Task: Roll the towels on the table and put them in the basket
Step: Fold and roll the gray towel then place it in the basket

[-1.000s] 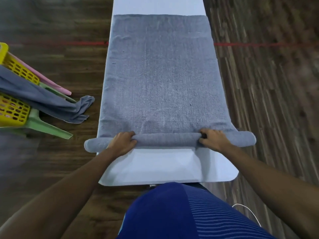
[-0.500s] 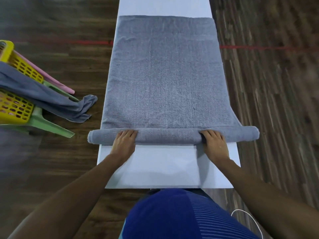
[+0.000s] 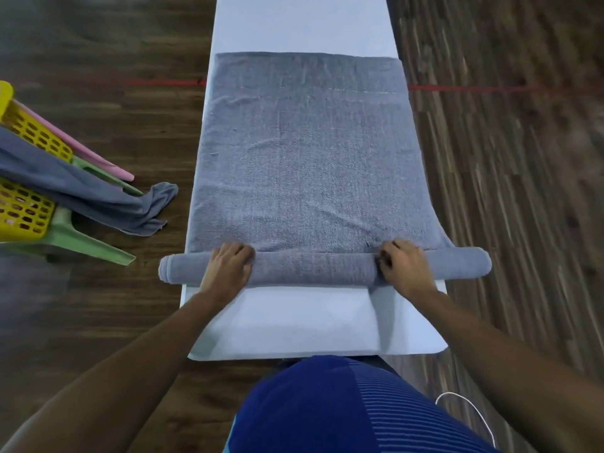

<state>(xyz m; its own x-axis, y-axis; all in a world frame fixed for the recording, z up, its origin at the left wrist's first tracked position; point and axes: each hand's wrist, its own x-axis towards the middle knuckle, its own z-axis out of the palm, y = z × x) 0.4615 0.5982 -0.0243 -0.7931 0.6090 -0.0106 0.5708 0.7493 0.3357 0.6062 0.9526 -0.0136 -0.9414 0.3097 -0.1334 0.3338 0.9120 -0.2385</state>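
Note:
A grey towel [image 3: 307, 152] lies flat along the narrow white table [image 3: 294, 322]. Its near end is wound into a thick roll [image 3: 313, 268] that sticks out past both table sides. My left hand [image 3: 228, 268] grips the roll left of centre, fingers curled over its top. My right hand [image 3: 403, 268] grips it right of centre the same way. A yellow basket [image 3: 24, 204] stands on the floor at the far left, with a second grey towel [image 3: 98, 197] hanging over its rim down to the floor.
Dark wooden floor surrounds the table on both sides, crossed by a red line [image 3: 490, 89]. The basket rests on a green stool [image 3: 81, 241] with a pink bar [image 3: 85, 152] beside it. A white cable [image 3: 470, 410] hangs by my blue-clad torso.
Both hands have pushed the roll away from me, so it has grown thicker and more bare table shows in front of it. My fingers went from flat to curled over the roll.

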